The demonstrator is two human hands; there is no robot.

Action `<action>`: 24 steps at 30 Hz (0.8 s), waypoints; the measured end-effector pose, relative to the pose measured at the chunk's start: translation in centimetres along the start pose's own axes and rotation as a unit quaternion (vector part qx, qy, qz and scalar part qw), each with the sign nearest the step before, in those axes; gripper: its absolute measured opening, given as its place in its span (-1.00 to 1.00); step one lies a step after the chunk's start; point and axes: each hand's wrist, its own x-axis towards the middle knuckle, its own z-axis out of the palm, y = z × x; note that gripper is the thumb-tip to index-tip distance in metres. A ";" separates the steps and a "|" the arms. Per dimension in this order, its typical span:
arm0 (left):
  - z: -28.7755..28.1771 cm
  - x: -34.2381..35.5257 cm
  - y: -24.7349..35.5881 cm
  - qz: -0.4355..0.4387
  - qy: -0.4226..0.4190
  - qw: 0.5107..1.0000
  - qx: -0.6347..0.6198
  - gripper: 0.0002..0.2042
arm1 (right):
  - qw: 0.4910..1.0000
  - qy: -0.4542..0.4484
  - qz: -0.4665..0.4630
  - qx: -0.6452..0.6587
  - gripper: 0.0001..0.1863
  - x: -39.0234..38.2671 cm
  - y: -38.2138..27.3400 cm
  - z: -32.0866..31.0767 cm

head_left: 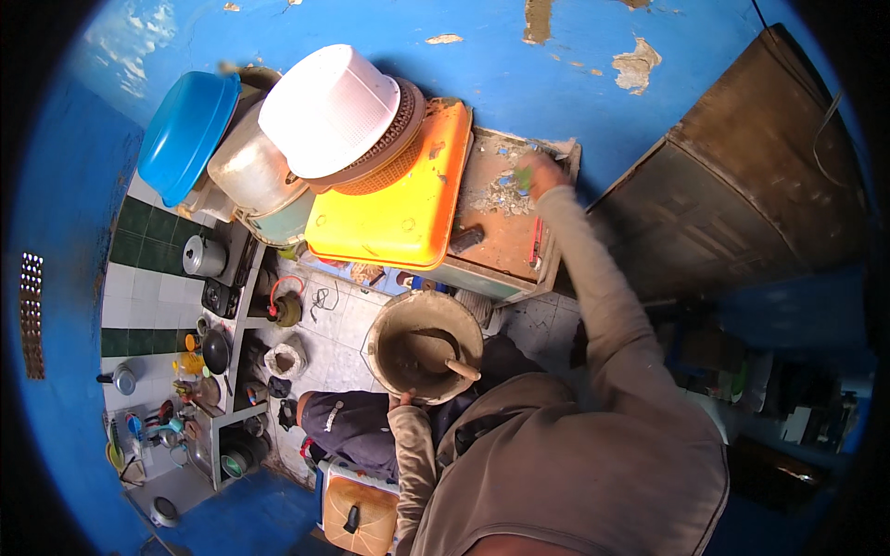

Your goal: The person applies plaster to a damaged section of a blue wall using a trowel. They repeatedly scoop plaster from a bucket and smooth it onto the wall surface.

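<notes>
My left hand (405,398) grips the near rim of a dirty, mortar-smeared bucket (375,338) in front of my legs. Inside the bucket lies a tool with a wooden handle (462,370), perhaps a trowel; its dark blade is partly sunk in shadow. Far to the right, my right arm is stretched over a worn cabinet top (496,232). There my right hand (545,174) is closed, somewhat blurred, around a small green thing (524,177) whose kind I cannot make out. Beside it lie loose paint flakes and plaster debris (503,196).
A yellow plastic lid (389,222) bears stacked baskets (329,111) left of the debris. Beside them are a large pot (250,153) and a blue basin (190,134). A wooden door or cupboard (732,176) stands right; kitchen shelves (227,408) line the left.
</notes>
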 end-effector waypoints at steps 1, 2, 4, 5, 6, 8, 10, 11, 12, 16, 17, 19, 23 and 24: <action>-0.2 0.1 -0.1 -0.013 0.011 1.000 0.014 -0.54 | 0.997 0.024 -0.021 -0.074 -0.75 -0.3 -2.2 -1.6; -0.3 0.2 -0.1 -0.028 0.020 0.999 0.029 -0.53 | 0.987 0.052 -0.038 -0.147 -0.74 -0.6 -4.5 -3.3; -0.3 0.5 0.0 -0.042 0.021 0.998 0.035 -0.52 | 0.858 0.056 -0.192 -0.473 -0.74 -1.0 -5.5 -5.1; -0.5 0.6 -0.2 -0.041 0.016 0.999 0.024 -0.52 | 0.786 0.031 -0.213 -0.579 -0.73 -1.4 -6.8 -5.6; -0.9 0.6 -0.5 -0.041 0.016 0.999 0.014 -0.52 | 0.782 -0.057 -0.112 -0.610 -0.74 -2.9 -10.7 -5.2; -0.8 0.8 -0.7 -0.035 0.004 0.999 -0.006 -0.53 | 0.727 -0.171 -0.027 -0.665 -0.74 -6.2 -14.5 -3.9; -1.5 1.3 -1.3 -0.033 0.001 0.999 -0.004 -0.53 | 0.646 -0.221 -0.070 -0.727 -0.73 -9.2 -15.7 -2.4; -2.4 1.7 -1.8 -0.037 0.002 0.999 0.009 -0.53 | 0.621 -0.237 -0.091 -0.741 -0.73 -9.8 -14.9 -1.9; -2.6 1.9 -1.7 -0.041 0.001 0.999 0.022 -0.53 | 0.596 -0.252 -0.111 -0.754 -0.72 -10.2 -13.4 -1.1; -1.3 1.3 -0.9 -0.015 -0.012 1.000 -0.016 -0.54 | 0.523 -0.336 -0.111 -0.776 -0.76 -11.1 -10.4 0.5; -0.9 1.0 -0.8 -0.009 -0.014 1.000 -0.024 -0.54 | 0.512 -0.335 -0.123 -0.781 -0.77 -11.6 -10.1 0.7; -0.4 0.7 -0.3 -0.006 -0.001 1.000 -0.017 -0.55 | 0.491 -0.333 -0.146 -0.792 -0.78 -12.4 -9.5 0.8; -0.9 1.5 -0.9 -0.022 0.023 0.999 0.012 -0.56 | 0.515 -0.307 -0.122 -0.791 -0.81 -11.8 -6.8 1.3; -1.2 1.7 -1.1 -0.025 0.022 0.999 0.011 -0.56 | 0.535 -0.306 -0.097 -0.781 -0.81 -12.5 -9.0 1.2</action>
